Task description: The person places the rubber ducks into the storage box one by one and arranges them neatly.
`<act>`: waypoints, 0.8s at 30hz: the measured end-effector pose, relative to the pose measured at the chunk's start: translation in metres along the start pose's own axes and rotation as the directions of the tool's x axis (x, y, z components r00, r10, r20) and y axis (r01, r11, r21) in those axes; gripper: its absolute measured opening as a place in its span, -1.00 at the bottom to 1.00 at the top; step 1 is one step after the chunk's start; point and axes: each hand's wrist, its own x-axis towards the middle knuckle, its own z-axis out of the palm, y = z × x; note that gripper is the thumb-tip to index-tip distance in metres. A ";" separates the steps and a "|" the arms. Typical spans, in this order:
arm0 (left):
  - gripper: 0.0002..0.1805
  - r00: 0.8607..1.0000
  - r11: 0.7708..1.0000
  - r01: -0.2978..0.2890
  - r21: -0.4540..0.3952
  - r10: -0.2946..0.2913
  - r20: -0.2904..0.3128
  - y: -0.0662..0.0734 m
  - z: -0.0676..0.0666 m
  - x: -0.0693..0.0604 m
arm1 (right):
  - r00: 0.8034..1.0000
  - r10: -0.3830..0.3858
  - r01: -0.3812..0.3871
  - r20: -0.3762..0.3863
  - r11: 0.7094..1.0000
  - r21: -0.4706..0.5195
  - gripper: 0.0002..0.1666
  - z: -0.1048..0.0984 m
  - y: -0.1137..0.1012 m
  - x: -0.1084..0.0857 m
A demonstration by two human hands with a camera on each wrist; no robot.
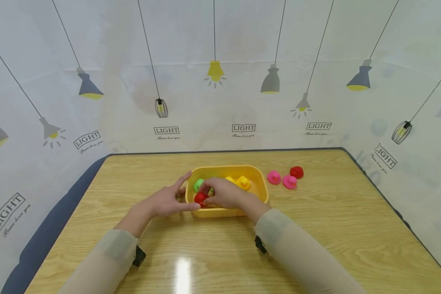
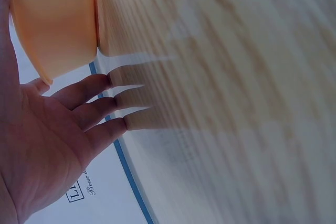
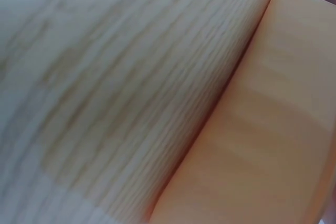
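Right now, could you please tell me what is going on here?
A person's right hand pinches a red toy inside a yellow tray, which also holds green toys and yellow toys. The left hand rests against the tray's left end. Two pink ducks and a second red toy lie on the table, right of the tray.

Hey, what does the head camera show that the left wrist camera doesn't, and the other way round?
Only the head view: the right hand with its fingers on a red duck, plus a green duck, a yellow duck and pink ducks. Only the left wrist view: the palm side of the left hand. Both: the left hand, yellow tray, wooden tabletop and printed backdrop.
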 end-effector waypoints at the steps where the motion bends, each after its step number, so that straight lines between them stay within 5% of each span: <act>1: 0.33 1.000 1.000 -0.001 0.000 0.001 -0.001 0.000 0.000 0.000 | 1.000 0.000 0.000 -0.003 1.000 0.001 -0.69 0.000 0.000 -0.001; 14: 0.33 1.000 1.000 -0.005 0.002 0.005 0.002 0.001 0.000 0.000 | 0.996 -0.061 0.058 -0.061 0.997 -0.047 -0.64 -0.019 0.011 -0.021; 24: 0.35 1.000 1.000 -0.006 0.018 0.006 0.000 0.000 0.001 0.003 | 0.988 -0.112 0.108 -0.105 0.993 -0.042 -0.61 -0.052 0.031 -0.062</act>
